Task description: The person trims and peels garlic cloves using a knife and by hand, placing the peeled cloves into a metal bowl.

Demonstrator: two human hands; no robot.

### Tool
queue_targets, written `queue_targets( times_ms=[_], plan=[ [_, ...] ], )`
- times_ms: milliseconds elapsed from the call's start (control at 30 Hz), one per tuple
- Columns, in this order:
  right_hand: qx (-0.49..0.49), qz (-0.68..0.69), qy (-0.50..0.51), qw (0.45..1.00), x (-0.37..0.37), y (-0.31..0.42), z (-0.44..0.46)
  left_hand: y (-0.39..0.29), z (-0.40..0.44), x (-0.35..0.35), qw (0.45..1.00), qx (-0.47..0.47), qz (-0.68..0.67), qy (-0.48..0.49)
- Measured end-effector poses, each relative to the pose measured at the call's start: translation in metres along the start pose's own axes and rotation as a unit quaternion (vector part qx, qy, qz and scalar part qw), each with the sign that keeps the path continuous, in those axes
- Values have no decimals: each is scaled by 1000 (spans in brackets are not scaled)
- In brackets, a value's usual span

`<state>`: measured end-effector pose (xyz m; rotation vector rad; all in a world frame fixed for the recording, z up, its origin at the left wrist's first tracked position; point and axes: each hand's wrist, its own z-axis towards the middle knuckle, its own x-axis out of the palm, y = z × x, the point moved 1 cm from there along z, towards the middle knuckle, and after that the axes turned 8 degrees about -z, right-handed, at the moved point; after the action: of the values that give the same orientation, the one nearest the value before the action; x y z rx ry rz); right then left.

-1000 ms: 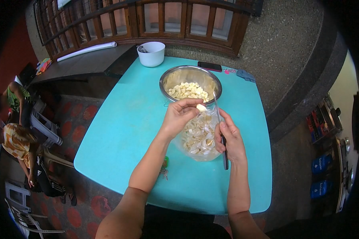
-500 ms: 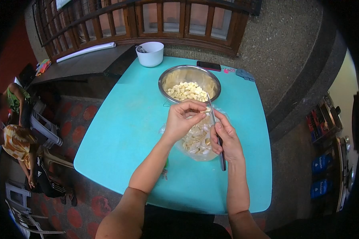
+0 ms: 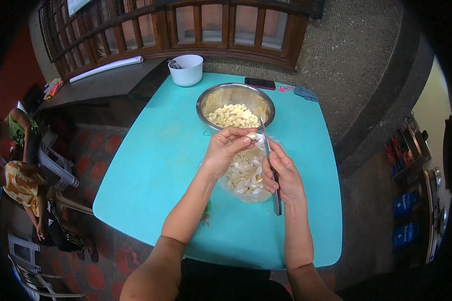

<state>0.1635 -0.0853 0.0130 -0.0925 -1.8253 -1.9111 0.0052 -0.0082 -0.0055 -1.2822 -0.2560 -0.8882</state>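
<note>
Between the thumb and fingers of my left hand (image 3: pixel 227 150) is a pale garlic clove (image 3: pixel 252 136). My right hand (image 3: pixel 285 175) grips the dark handle of a knife (image 3: pixel 276 198), its blade pointing up beside the clove. A bit of white peel shows between the clove and the blade. Below both hands lies a clear plastic bag (image 3: pixel 253 196) of pale peels (image 3: pixel 246 173), partly covered by my hands. Just beyond them, a steel bowl (image 3: pixel 263 98) holds peeled cloves (image 3: pixel 233 116).
On the turquoise table (image 3: pixel 145 175) are a white bowl (image 3: pixel 187 75), a phone (image 3: pixel 259 83), a blue-grey cloth (image 3: pixel 306 94) and a small green item (image 3: pixel 206 214) near my left forearm. Two people (image 3: pixel 21 181) sit at the left by plastic chairs (image 3: pixel 58 165).
The clove at my left fingertips came into contact range of the blade, then parted from it slightly. My right hand has shifted a little left with the knife. The view has moved slightly.
</note>
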Motion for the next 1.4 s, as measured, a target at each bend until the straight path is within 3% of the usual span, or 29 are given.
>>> queue_targets(
  times_ms=[200,400,500,600,700,800,900,1000,1200,1267,1367,1400],
  plan=[
    [1,-129,-40,991,0,-2,2,5,3,-5,998,-4,-53,-42],
    [4,-200,-54,978,2,5,-3,-1,9,-18,981,102,96,-134],
    [-129,-409,-98,898,-17,-15,8,-14,13,-21,951,191,199,-141],
    [-156,-525,-131,826,-17,-17,4,-20,26,-38,903,237,333,-132],
    [-71,-616,-125,775,-10,-12,-2,-25,62,-42,859,220,443,-132],
    [-32,-661,-119,740,-6,-9,-4,-32,83,-36,805,263,525,-92],
    [31,-685,-127,716,1,2,-8,-47,63,-6,796,246,548,-77],
    [25,-697,-115,707,-4,0,-8,-51,36,7,781,133,609,-34],
    [23,-708,-111,697,-7,-3,-9,-12,7,-23,658,-74,731,164],
    [40,-707,-112,697,0,4,-10,17,2,-42,653,-109,714,229],
    [10,-690,-95,717,1,5,-11,42,-6,-31,574,-216,749,249],
    [-10,-682,-86,726,0,4,-11,48,-9,-30,574,-202,759,232]
  ],
)
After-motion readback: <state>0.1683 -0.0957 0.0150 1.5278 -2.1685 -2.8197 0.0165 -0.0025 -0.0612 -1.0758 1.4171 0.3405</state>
